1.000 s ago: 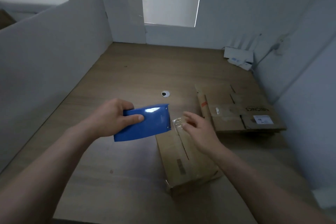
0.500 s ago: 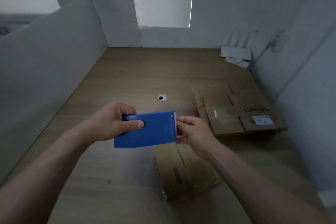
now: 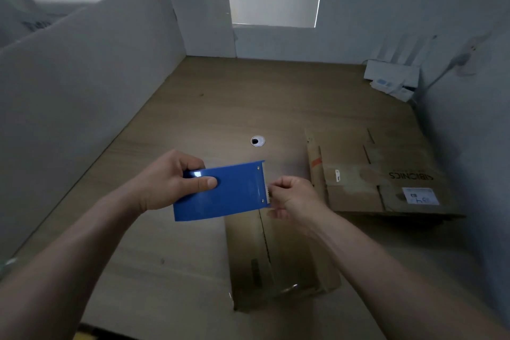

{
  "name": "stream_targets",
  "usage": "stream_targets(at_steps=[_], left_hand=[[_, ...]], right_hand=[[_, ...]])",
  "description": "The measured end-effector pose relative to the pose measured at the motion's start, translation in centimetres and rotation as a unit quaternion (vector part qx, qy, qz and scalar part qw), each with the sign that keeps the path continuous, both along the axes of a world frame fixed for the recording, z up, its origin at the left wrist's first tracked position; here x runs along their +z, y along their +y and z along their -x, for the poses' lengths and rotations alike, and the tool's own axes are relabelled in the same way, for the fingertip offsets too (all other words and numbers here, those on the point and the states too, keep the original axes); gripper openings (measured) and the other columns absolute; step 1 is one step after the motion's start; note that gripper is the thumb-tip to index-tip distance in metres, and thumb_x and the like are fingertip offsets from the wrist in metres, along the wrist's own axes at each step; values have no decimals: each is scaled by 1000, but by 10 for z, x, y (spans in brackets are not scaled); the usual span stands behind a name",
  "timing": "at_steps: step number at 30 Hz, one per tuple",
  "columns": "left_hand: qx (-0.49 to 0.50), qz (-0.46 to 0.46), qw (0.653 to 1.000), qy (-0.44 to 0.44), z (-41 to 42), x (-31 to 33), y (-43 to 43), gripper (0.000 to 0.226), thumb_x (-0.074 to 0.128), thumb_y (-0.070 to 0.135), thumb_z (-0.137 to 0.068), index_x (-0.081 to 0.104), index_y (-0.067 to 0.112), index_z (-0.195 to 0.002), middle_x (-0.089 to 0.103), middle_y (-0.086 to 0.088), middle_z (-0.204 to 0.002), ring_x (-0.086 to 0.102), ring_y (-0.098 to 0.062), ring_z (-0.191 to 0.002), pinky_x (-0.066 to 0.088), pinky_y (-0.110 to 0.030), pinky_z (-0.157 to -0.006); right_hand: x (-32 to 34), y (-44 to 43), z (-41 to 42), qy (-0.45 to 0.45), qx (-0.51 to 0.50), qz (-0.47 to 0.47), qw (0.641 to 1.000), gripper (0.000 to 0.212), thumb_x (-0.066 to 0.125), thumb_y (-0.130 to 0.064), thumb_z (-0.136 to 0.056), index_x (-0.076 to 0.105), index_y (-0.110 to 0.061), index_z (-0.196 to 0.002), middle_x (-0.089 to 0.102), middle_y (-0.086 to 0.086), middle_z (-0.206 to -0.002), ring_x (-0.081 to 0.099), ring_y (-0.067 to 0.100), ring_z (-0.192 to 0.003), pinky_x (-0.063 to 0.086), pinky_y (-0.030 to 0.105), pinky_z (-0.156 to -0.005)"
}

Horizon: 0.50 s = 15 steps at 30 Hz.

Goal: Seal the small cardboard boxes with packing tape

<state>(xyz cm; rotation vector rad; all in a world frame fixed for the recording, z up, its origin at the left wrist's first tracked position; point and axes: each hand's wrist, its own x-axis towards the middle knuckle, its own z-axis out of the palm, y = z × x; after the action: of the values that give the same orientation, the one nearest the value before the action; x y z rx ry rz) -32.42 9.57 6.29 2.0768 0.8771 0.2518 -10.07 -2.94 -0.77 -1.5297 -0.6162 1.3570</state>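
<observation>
My left hand grips a blue tape dispenser by its left end, holding it in the air above the desk. Its toothed cutting edge faces right. My right hand is at that edge with fingertips pinched at the tape end; the tape itself is too thin to make out. Below both hands a small closed cardboard box lies on the wooden desk, its centre seam running away from me.
A stack of flattened cardboard boxes with a white label lies to the right. A round cable hole is in mid-desk. White partition boards wall the left and back. White devices sit in the far right corner.
My right hand rose off the box to the dispenser's cutting edge and closed its fingers there. The dispenser levelled out in my left hand.
</observation>
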Motion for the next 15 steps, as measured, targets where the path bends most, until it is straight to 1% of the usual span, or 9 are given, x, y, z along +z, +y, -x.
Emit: stream_targets(at_steps=[1, 3, 6, 7, 9, 11, 13, 15], left_hand=[[10, 8, 1000, -2, 0, -2, 1, 55, 68, 68, -65, 53, 16, -56, 48, 5, -54, 45, -10, -49, 35, -21, -50], [20, 24, 999, -9, -2, -6, 6, 62, 70, 76, -59, 53, 16, -57, 48, 5, -55, 45, -10, -50, 36, -20, -50], [26, 41, 998, -25, 4, -15, 13, 65, 69, 71, -63, 55, 7, -63, 51, 3, -55, 47, -11, -49, 38, -19, -50], [37, 48, 998, -27, 10, -17, 17, 73, 70, 74, -60, 54, 3, -65, 50, 3, -54, 47, -11, -48, 37, -19, -49], [61, 61, 996, -14, 22, -18, 25, 96, 69, 86, -50, 54, -6, -70, 50, 1, -55, 45, -12, -48, 34, -18, -47], [67, 76, 995, 15, 31, -24, 32, 104, 66, 92, -45, 56, -8, -75, 51, -1, -57, 45, -14, -49, 34, -19, -47], [62, 96, 993, 31, 31, -31, 37, 98, 68, 86, -48, 59, -7, -76, 52, -2, -58, 46, -14, -50, 35, -20, -48], [66, 109, 991, 42, 29, -39, 40, 81, 70, 72, -62, 62, -7, -78, 54, -3, -58, 47, -14, -50, 36, -21, -49]], right_hand=[[1, 1, -1, -27, 9, -8, 1000, 12, 60, -11, -98, 63, -11, -87, 72, 7, -85, 72, 19, -79, 56, 34, -65], [4, 6, -5, -68, 18, -29, 997, 17, 61, -10, -98, 62, -11, -80, 71, 4, -74, 71, 17, -70, 55, 33, -59], [5, 14, -25, -107, -20, -37, 993, 18, 67, -5, -92, 62, -8, -75, 65, 5, -63, 62, 14, -56, 52, 29, -51], [4, 16, -34, -116, -44, -31, 992, 16, 68, -5, -91, 63, -6, -76, 63, 5, -60, 59, 14, -53, 50, 28, -48], [-2, 18, -49, -135, -67, -6, 988, 12, 68, -5, -91, 64, -3, -81, 60, 6, -57, 55, 10, -46, 46, 24, -41], [-15, 22, -55, -152, -64, 21, 986, 13, 67, -6, -92, 64, -4, -79, 57, 4, -53, 51, 9, -43, 43, 21, -40], [-28, 28, -55, -153, -63, 38, 985, 18, 68, -7, -92, 66, -7, -75, 57, 3, -50, 50, 13, -46, 46, 25, -47], [-37, 34, -52, -144, -69, 54, 986, 19, 68, -7, -92, 66, -9, -73, 57, 4, -51, 51, 16, -48, 48, 30, -53]])
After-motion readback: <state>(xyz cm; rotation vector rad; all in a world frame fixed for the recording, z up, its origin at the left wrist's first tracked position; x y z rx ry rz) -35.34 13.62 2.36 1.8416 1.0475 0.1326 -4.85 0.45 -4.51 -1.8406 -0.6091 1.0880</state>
